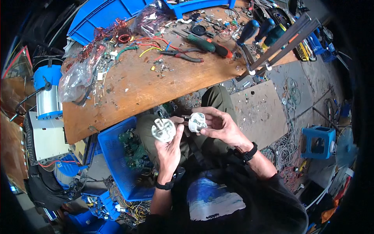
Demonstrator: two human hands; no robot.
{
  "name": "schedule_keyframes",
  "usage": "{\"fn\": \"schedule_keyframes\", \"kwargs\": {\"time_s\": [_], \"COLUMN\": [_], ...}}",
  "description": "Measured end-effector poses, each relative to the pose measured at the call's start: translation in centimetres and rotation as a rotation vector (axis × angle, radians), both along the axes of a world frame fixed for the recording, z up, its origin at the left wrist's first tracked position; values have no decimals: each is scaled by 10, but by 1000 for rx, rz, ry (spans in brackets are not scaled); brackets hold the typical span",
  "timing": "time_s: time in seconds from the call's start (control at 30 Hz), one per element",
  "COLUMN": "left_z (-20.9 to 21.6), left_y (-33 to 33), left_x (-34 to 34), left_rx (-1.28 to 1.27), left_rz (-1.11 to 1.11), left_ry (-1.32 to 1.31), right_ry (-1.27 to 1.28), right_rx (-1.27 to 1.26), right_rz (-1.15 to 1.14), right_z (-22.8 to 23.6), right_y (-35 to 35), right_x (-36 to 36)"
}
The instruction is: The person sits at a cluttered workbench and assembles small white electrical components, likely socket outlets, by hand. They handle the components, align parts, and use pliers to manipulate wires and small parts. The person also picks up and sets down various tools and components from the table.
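My left hand (pixel 169 151) is closed on a white round plastic plug piece (pixel 163 132) with metal pins on its face. Close beside it, my right hand (pixel 223 128) grips a white plastic plug housing (pixel 198 121) between thumb and fingers. Inside that housing a green circuit board shows, and metal pins stick out toward the left hand. The two white pieces are held apart, above my lap and in front of the bench edge.
The wooden bench (pixel 156 87) carries pliers (pixel 189 56), a screwdriver (pixel 200 43), wire scraps and a plastic bag (pixel 80 80). Upright metal bars (pixel 282 41) stand at its right. A blue crate (pixel 117 156) with green circuit boards sits by my left leg. Tangled cables (pixel 282 152) lie at right.
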State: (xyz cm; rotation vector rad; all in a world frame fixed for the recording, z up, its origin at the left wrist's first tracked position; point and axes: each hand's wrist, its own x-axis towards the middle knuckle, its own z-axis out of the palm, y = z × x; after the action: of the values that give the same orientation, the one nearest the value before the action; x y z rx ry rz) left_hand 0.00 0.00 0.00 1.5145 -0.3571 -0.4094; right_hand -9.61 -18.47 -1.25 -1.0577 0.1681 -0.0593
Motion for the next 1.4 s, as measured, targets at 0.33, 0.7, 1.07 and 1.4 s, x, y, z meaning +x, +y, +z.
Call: {"fn": "schedule_keyframes", "kwargs": {"time_s": [0.33, 0.7, 1.07, 1.4], "left_z": [-19, -19, -32, -22], "left_y": [-28, -34, -31, -36], "left_x": [-17, -30, -33, -38], "left_rx": [-20, 141, 216, 30], "left_rz": [-70, -159, -163, -140], "left_ry": [78, -149, -259, -225], "right_ry": [-67, -24, -110, -111], "right_rx": [108, 44, 21, 64], "right_rz": [15, -97, -115, -96], "right_z": [-34, -44, -54, -53], "right_y": [-13, -17, -19, -16], "right_x": [-23, -38, -42, -43]}}
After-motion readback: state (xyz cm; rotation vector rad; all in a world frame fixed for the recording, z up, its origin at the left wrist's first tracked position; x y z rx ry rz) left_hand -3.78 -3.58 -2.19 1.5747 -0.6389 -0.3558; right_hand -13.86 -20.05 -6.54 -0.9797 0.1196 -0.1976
